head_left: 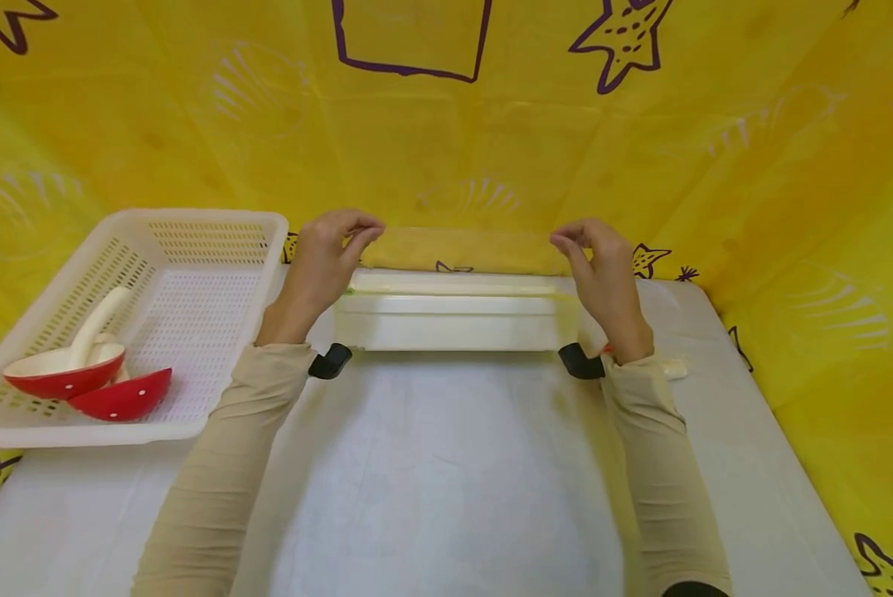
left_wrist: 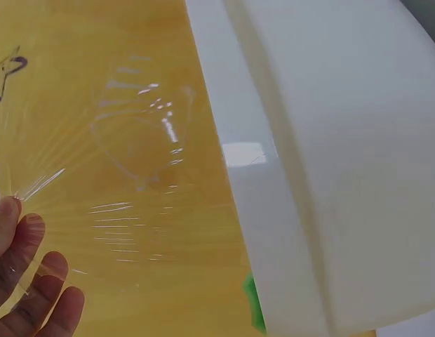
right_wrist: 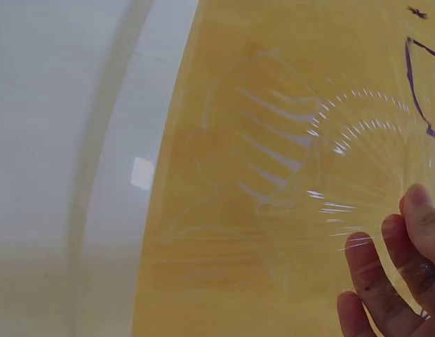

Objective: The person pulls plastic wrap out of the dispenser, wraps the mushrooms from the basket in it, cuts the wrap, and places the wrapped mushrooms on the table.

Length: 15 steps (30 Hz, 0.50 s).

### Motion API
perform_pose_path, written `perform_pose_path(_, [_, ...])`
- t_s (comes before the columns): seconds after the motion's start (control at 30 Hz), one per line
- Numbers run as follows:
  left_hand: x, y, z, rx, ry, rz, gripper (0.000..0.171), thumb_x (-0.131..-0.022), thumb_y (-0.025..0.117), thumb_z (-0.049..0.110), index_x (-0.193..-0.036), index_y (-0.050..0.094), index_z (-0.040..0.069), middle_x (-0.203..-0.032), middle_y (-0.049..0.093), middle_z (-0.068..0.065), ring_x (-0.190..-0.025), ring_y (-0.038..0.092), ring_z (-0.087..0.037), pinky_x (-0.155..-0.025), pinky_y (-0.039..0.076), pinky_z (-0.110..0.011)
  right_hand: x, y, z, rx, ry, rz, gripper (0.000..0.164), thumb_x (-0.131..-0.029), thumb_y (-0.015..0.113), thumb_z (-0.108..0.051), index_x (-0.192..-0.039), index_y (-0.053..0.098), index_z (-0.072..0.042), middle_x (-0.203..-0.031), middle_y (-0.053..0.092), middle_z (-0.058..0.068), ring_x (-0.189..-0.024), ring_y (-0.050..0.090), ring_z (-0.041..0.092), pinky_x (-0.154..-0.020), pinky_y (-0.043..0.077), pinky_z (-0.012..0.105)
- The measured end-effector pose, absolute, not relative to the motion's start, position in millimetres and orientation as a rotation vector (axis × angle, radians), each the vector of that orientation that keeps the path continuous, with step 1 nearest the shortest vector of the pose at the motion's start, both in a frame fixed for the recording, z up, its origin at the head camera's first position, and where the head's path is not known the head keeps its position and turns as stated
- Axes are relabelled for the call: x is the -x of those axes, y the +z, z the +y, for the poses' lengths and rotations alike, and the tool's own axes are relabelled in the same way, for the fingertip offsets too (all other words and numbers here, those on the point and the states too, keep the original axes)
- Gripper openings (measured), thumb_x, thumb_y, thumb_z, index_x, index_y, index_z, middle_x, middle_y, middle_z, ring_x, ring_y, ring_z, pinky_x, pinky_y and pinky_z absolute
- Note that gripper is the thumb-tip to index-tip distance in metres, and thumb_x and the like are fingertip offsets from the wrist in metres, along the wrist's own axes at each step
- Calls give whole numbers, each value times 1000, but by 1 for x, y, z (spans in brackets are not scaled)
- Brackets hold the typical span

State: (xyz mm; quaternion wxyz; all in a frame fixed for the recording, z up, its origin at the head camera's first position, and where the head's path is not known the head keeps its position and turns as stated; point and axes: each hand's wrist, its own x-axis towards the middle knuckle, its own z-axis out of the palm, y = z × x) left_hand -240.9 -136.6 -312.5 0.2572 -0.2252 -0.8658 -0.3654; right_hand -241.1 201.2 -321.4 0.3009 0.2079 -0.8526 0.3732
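Observation:
A long white box (head_left: 449,322) of cling film lies across the far middle of the white table. A clear sheet of film (head_left: 464,249) is drawn up out of it and stretched between my two hands. My left hand (head_left: 342,236) pinches the film's left corner, and the film (left_wrist: 133,210) wrinkles toward its fingers (left_wrist: 24,281) in the left wrist view, beside the white box (left_wrist: 330,175). My right hand (head_left: 584,245) pinches the right corner; the film (right_wrist: 295,182) fans out in creases from its fingers (right_wrist: 393,274).
A white perforated basket (head_left: 192,249) stands at the left with two red bowls (head_left: 91,381) and a white ladle handle (head_left: 101,319) in it. A yellow cloth with purple stars (head_left: 625,37) walls the table on three sides. Small white object (head_left: 676,367) lies right of the box.

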Motion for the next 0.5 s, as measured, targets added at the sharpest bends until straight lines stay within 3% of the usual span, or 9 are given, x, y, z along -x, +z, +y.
perform_pose_path(0.5, [247, -295, -135, 596, -1022, -2351, 17, -96, 62, 8, -102, 72, -5, -101, 73, -22, -93, 69, -33, -86, 54, -44, 248, -308, 201, -527, 956, -2251, 22, -94, 65, -12, -96, 68, 10, -95, 71, 23, -82, 66, 34, -75, 42, 19])
